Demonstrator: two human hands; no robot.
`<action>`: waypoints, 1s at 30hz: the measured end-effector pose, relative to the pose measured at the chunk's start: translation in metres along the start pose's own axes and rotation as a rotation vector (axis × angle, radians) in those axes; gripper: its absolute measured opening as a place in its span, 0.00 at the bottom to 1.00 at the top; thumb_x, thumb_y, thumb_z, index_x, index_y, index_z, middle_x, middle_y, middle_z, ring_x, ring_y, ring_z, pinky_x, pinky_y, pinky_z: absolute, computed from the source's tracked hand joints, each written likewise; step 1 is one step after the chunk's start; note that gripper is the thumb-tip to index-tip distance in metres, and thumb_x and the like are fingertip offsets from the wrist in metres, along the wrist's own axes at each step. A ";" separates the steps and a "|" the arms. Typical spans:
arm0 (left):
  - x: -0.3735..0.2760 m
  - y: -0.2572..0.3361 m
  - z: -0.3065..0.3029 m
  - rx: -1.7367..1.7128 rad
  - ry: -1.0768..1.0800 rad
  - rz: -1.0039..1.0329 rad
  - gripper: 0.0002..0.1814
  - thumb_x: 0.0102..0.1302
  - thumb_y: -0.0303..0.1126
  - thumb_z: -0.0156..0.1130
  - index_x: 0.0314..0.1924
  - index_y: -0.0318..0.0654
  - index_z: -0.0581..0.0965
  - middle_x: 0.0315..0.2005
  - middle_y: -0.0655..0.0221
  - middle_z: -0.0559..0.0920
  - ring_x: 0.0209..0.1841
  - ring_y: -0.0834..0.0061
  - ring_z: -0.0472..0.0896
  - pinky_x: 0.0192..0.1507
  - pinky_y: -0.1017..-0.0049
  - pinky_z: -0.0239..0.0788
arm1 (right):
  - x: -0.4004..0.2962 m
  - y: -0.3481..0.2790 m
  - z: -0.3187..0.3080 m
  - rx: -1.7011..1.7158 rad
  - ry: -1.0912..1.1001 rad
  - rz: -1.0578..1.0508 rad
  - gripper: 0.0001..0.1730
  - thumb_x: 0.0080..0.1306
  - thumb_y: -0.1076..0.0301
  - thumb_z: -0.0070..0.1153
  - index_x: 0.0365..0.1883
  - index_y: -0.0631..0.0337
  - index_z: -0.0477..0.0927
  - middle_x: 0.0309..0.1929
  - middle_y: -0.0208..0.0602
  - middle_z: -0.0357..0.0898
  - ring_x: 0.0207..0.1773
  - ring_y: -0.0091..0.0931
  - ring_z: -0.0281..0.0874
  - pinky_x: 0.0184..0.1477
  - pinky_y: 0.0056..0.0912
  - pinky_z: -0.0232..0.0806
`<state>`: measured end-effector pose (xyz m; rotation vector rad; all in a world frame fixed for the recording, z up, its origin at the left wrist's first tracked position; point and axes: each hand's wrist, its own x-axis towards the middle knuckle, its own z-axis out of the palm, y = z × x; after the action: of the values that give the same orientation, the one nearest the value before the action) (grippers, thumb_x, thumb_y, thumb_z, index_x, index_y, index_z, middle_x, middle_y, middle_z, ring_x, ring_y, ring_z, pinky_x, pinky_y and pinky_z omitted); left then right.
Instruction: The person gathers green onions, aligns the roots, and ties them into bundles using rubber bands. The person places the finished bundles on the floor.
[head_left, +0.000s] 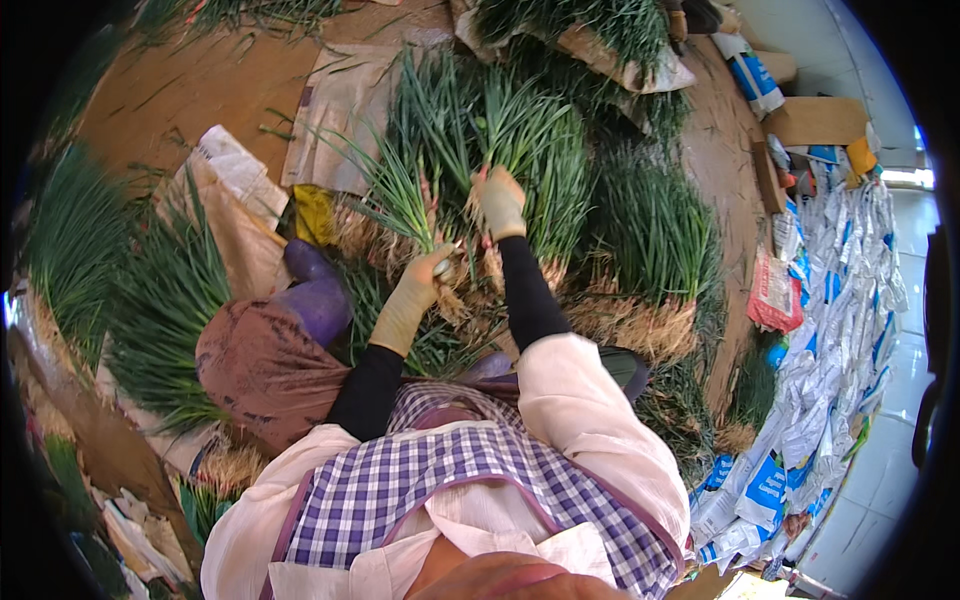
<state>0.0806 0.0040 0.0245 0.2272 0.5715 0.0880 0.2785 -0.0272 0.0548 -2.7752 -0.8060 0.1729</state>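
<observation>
Both my hands wear pale knit gloves with black sleeves above them. My left hand (411, 300) is closed around the base of a small bunch of green onion plants (397, 191), with the leaves pointing up and away and the roots hanging below. Something small and shiny, perhaps metal, shows at its fingertips; I cannot tell what it is. My right hand (500, 202) grips more green onion plants (517, 124) near their reddish stems, above a large upright heap. To the right stands another thick bundle of green onions (652, 225), its pale roots toward me.
More leafy bundles (154, 330) lie at the left, beside brown paper sacks (232, 202). A purple rubber boot (315, 289) and a yellow packet (313, 216) are near my left arm. Flattened white and blue bags (832, 300) cover the right side by cardboard (816, 120). Onions lie on sacking at the top.
</observation>
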 end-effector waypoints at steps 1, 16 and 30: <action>-0.002 -0.001 0.002 -0.035 0.042 -0.029 0.07 0.66 0.32 0.57 0.31 0.37 0.74 0.14 0.75 0.66 0.16 0.81 0.61 0.20 0.78 0.53 | 0.017 0.003 0.009 -0.043 -0.075 0.110 0.22 0.63 0.51 0.51 0.37 0.64 0.77 0.33 0.44 0.80 0.33 0.37 0.79 0.36 0.41 0.71; -0.016 -0.039 -0.039 0.680 0.227 0.037 0.10 0.63 0.35 0.59 0.35 0.36 0.82 0.16 0.70 0.74 0.14 0.79 0.67 0.18 0.77 0.56 | -0.202 0.031 -0.027 0.860 -0.601 0.309 0.20 0.66 0.52 0.51 0.46 0.60 0.75 0.34 0.32 0.77 0.32 0.21 0.73 0.35 0.24 0.66; -0.027 -0.058 -0.022 0.585 0.301 0.097 0.10 0.61 0.28 0.60 0.43 0.36 0.73 0.22 0.68 0.77 0.21 0.77 0.73 0.21 0.77 0.62 | -0.160 -0.004 0.027 -0.031 -0.340 -0.115 0.19 0.62 0.58 0.46 0.35 0.66 0.79 0.30 0.50 0.79 0.32 0.44 0.78 0.36 0.43 0.69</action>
<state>0.0467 -0.0519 0.0072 0.8211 0.8792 0.0472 0.1373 -0.1050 0.0370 -2.7552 -1.0514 0.6289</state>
